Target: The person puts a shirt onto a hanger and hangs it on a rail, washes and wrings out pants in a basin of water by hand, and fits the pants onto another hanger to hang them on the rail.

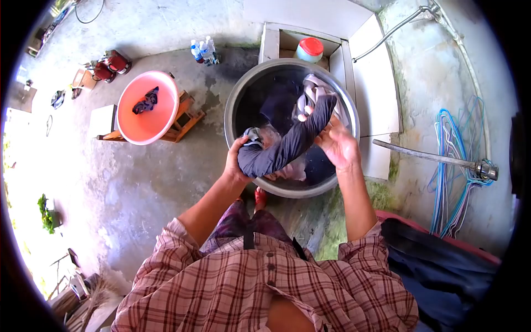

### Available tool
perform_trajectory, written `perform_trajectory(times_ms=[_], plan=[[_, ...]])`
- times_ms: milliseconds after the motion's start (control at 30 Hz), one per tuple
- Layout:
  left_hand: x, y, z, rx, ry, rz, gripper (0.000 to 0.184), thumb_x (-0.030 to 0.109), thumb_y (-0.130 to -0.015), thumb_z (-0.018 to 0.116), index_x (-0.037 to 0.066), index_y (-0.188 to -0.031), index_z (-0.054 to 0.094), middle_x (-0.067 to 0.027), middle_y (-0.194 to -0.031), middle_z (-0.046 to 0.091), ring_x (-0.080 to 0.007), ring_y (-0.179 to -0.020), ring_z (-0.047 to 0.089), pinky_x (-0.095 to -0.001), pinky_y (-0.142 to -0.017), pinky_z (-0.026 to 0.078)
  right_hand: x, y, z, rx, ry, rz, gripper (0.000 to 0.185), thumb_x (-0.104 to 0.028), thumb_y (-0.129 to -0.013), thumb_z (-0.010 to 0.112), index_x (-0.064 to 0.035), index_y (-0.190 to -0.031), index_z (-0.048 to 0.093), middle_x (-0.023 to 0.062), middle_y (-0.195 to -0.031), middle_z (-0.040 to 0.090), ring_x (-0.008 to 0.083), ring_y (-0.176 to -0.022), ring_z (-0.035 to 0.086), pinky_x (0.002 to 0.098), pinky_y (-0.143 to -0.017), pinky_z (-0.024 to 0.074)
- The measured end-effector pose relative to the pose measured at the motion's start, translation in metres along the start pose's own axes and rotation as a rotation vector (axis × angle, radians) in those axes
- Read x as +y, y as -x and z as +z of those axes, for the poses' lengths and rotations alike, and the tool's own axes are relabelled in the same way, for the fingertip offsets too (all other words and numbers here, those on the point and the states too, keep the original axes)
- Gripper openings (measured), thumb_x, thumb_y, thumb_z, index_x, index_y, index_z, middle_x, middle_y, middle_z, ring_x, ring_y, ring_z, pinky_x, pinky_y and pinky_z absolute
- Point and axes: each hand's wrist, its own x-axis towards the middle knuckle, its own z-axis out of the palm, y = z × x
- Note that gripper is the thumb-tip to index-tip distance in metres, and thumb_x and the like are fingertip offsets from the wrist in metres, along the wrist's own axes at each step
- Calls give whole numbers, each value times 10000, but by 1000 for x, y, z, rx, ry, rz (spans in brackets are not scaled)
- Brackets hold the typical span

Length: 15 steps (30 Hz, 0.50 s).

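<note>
A twisted dark grey garment (287, 145) stretches between my two hands over a large metal basin (230, 113). My left hand (237, 162) is closed around its lower left end, where a light grey bit of cloth sticks out. At the upper right end, my right hand (338, 145) grips the garment, its palm partly turned up and fingertips showing on the far side. Below, the basin holds dark water with a pale cloth (315, 88) against its far right side and a pinkish cloth (293, 170) near the front. How much lies under the water is hidden.
To the left, a pink basin (125, 102) with a dark cloth (145, 102) rests on a wooden stool (185, 117). Bottles (204, 51) and a red-lidded tub (310, 48) stand behind. A metal hose (431, 155) and hangers (451, 166) are at right, above dark fabric (431, 260).
</note>
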Motion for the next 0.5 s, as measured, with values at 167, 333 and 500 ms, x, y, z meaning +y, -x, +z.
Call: perform_trajectory(times_ms=[167,333,500], plan=[[-20,8,23,13,-47,-184,521,373,-845,618,0,-1202,549,-203,-1149,638,-344,-1009,644,-515,-925,500,10,-1,14,-249,38,-89,797,-283,-661,877,-66,-1321,485,67,-1140,542,243,-1151,506,448,-1096,370],[-39,9,43,123,-63,-120,427,371,-794,685,30,-1033,590,-154,-906,664,-323,-801,653,-461,-789,546,0,-9,89,-482,176,-279,492,-196,-661,845,-131,-985,480,83,-1027,546,278,-1060,536,479,-895,441],[-19,20,43,-97,40,-70,531,434,-791,694,-12,-1043,555,-194,-898,628,-313,-800,633,-452,-810,529,1,11,102,-532,291,-292,455,-77,-724,750,-108,-1016,403,100,-737,619,276,-664,639,484,-737,533]])
